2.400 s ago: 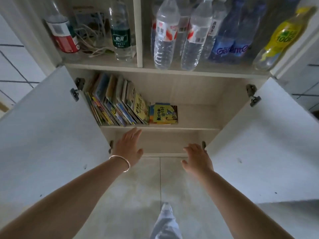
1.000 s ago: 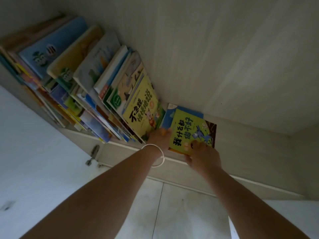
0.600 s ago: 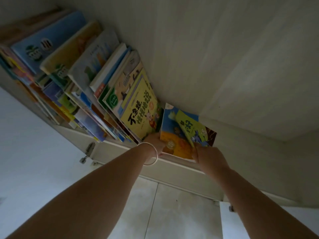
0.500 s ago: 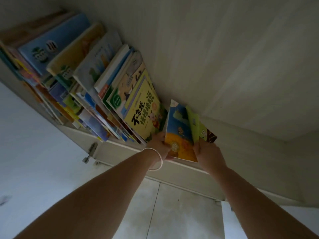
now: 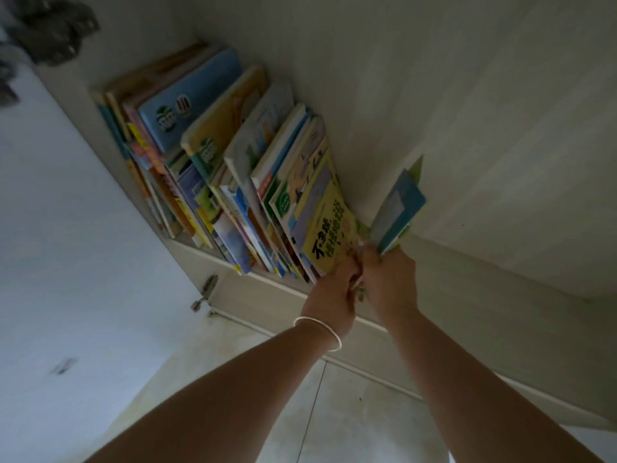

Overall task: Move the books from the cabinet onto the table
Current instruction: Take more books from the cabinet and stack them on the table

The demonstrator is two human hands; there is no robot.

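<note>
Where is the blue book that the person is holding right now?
In the head view the blue book stands tipped up on the cabinet shelf, gripped at its lower edge by the right hand, just right of the leaning row of books.

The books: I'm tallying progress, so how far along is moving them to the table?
Barely started. Done: nothing visibly; no table is in view. In hand: the right hand grips a few thin books stood on edge on the shelf, while the left hand is at the foot of the yellow book. Left: the whole leaning row.
</note>
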